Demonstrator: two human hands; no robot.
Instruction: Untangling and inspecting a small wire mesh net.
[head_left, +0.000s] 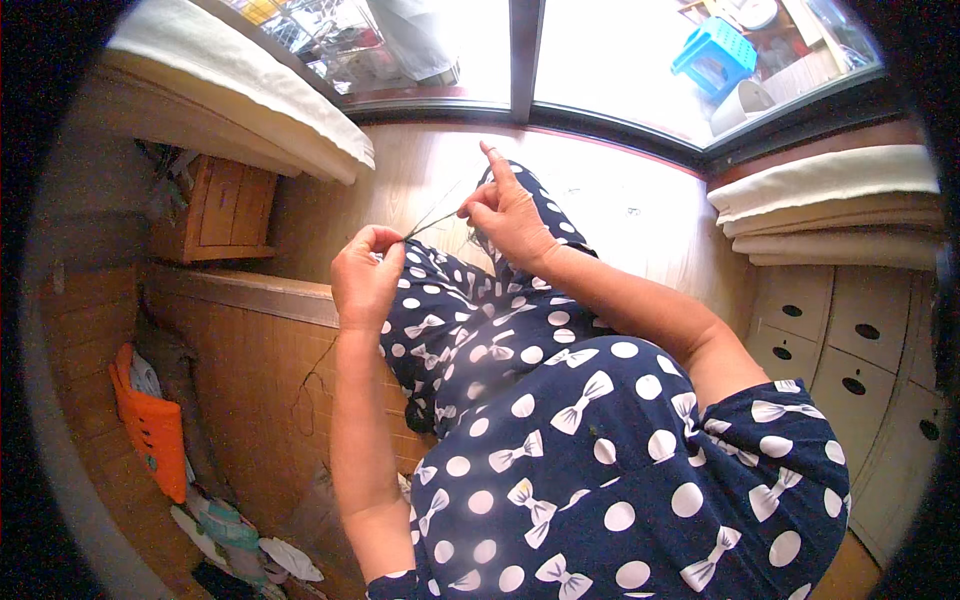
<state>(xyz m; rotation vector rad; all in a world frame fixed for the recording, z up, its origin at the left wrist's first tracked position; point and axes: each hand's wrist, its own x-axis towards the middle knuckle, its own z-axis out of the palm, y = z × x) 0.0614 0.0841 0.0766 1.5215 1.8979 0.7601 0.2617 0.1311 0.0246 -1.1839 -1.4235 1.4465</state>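
Note:
A dark thin thread (433, 223) stretches above my lap between both hands. My left hand (366, 279) pinches one end of it between thumb and index finger. My right hand (510, 216) grips the other end with thumb and curled fingers, its index finger pointing away from me. A fine strand also rises from the left fingertips towards the raised finger. Below the right palm hangs a small dark tuft, partly hidden. Dark polka-dot trousers (450, 300) cover my legs under the hands. A loose thread (306, 386) trails over the woven mat (247, 352) left of my forearm.
Glass doors (521, 60) with dark frames stand ahead, a blue plastic basket (716, 56) beyond them. Folded curtains hang at both sides. A wooden cabinet (229, 210) is at left, pale drawers (825, 337) at right. An orange bag (154, 427) lies at far left. Dark scraps dot the floor.

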